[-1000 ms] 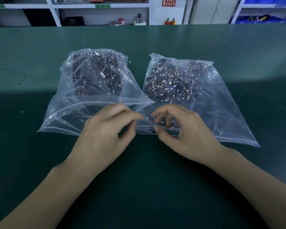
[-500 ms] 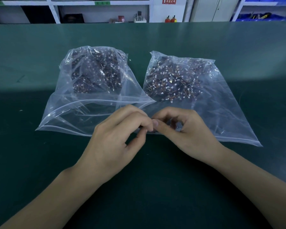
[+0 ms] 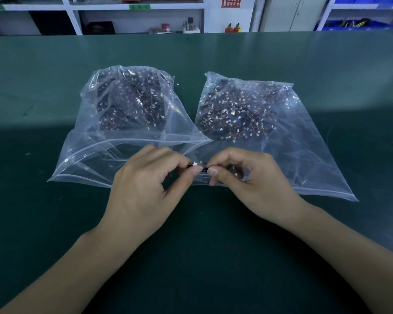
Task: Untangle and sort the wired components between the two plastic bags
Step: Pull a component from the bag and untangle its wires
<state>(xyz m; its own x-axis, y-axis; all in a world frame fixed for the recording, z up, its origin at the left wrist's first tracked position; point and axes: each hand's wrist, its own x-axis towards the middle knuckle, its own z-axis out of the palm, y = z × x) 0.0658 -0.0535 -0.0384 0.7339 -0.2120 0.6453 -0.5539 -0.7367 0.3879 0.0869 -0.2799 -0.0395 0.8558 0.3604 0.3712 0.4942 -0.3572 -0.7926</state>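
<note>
Lying on the green table (image 3: pixel 55 223), the left plastic bag (image 3: pixel 127 123) bulges with dark wired parts. Over its mouth, my left hand (image 3: pixel 145 191) and right hand (image 3: pixel 254 182) meet, thumbs and forefingers pinching one small wired component (image 3: pixel 196 166) between them. Beside them lies the right plastic bag (image 3: pixel 259 123), similarly filled.

Both hands, left (image 3: pixel 143 189) and right (image 3: pixel 254 180), meet fingertip to fingertip, fingers curled in a pinch.
</note>
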